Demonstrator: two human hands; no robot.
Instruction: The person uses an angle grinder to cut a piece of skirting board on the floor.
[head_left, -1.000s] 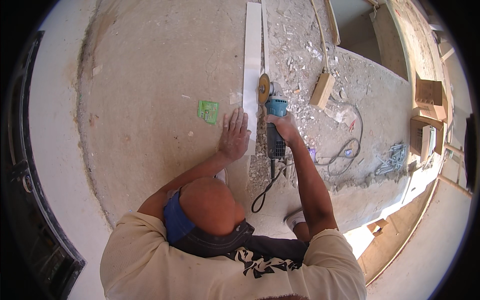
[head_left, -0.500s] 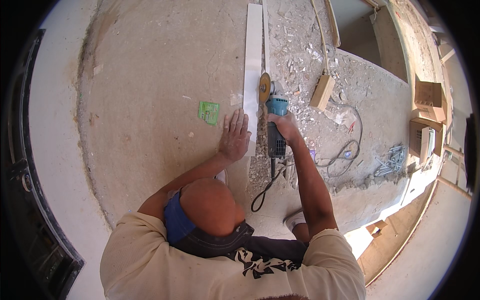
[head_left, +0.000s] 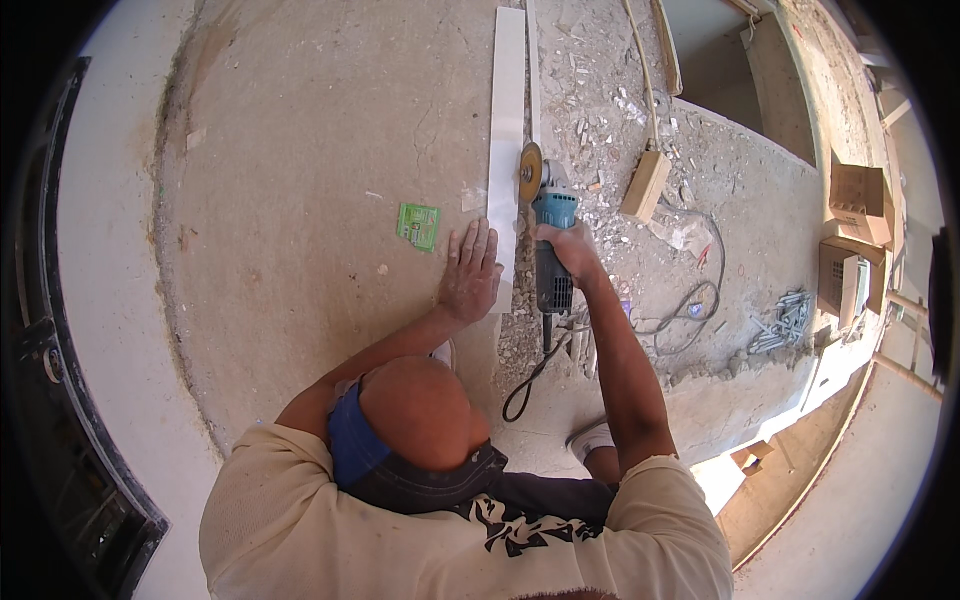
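My right hand (head_left: 572,250) is wrapped round the body of a teal and black angle grinder (head_left: 555,210). The grinder's tan disc (head_left: 530,172) stands on edge at the right edge of a long white strip (head_left: 507,120) on the concrete. Whether the disc touches the strip I cannot tell. My left hand (head_left: 470,275) lies flat at the strip's near end, fingers stretched out and pointing away from me. A thin white offcut (head_left: 533,70) runs alongside the strip's far part. From the grinder's rear a dark cord (head_left: 530,385) loops on the floor.
Left of the strip lies a green packet (head_left: 418,227). Rubble covers the floor on the right, with a wooden block (head_left: 646,186), a trailing cable (head_left: 718,270) and a pile of metal bolts (head_left: 785,322). Cardboard boxes (head_left: 858,200) stand at the far right, near a floor opening (head_left: 715,60).
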